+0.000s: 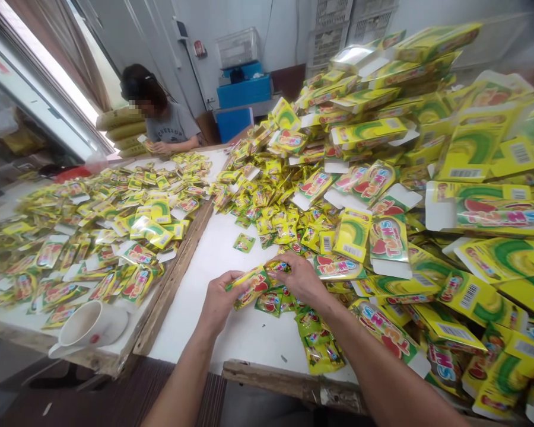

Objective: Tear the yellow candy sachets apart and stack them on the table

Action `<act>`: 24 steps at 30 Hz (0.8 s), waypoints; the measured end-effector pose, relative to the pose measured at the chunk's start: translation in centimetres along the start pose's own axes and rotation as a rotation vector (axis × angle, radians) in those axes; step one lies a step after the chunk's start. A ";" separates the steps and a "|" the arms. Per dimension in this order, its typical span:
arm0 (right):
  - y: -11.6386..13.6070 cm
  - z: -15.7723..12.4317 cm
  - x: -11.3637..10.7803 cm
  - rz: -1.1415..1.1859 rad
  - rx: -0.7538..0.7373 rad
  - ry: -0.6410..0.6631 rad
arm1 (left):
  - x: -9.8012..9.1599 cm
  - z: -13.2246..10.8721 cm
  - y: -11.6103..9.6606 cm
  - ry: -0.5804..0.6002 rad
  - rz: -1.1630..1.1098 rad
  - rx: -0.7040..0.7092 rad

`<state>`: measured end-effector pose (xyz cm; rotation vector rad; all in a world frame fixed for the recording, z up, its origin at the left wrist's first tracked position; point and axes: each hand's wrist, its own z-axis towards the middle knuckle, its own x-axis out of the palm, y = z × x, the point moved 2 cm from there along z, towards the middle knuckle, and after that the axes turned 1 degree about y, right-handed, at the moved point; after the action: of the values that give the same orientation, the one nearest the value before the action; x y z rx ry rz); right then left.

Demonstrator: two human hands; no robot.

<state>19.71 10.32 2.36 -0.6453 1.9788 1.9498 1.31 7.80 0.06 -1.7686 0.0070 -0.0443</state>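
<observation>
My left hand (218, 299) is closed on a small stack of yellow-green candy sachets (252, 285), held just above the white table (213, 261). My right hand (299, 277) pinches the far end of the same stack, fingers curled over a sachet. More loose sachets (273, 302) lie under and right of my hands. A single sachet (244, 242) lies alone on the bare white surface beyond them. To the right rises a big heap of yellow cardboard boxes (427, 196), many with open white flaps.
A second table on the left is covered with sachets (111, 237); a white cup on a saucer (86, 326) stands at its near edge. Another person (167, 121) sits at the far end. Blue crates (244, 92) stand behind by the wall.
</observation>
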 end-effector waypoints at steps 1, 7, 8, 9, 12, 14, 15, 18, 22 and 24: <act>-0.1 0.0 0.2 0.015 0.008 -0.002 | 0.0 0.0 0.0 0.013 0.004 0.003; -0.3 0.0 0.1 0.212 -0.074 -0.026 | -0.1 0.6 0.1 -0.001 -0.063 -0.059; -0.3 0.0 0.0 0.212 -0.091 -0.058 | -0.1 0.7 0.1 -0.009 -0.085 -0.069; -0.2 0.0 0.0 0.192 -0.103 -0.084 | -0.1 0.7 0.1 -0.011 -0.108 -0.079; 0.0 -0.2 0.3 0.098 -0.131 -0.071 | 0.1 0.6 0.0 -0.024 -0.177 -0.125; 0.1 -0.3 0.7 0.127 -0.135 -0.054 | 0.2 0.5 -0.1 -0.047 -0.211 -0.148; 0.1 -0.3 0.8 0.167 -0.134 -0.064 | 0.3 0.5 -0.2 -0.050 -0.218 -0.153; -0.1 -0.3 1.1 0.297 -0.111 -0.096 | 0.1 0.4 -0.1 -0.020 -0.193 -0.135; -0.2 -0.3 1.3 0.299 -0.070 0.057 | -0.1 0.5 0.0 0.069 -0.103 -0.134; -0.1 -0.5 1.3 0.334 -0.048 0.144 | -0.3 0.6 -0.1 0.088 -0.084 -0.174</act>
<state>18.69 9.70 1.67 -0.5046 2.2553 2.2012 1.06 8.41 -0.01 -1.9389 -0.0001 -0.1869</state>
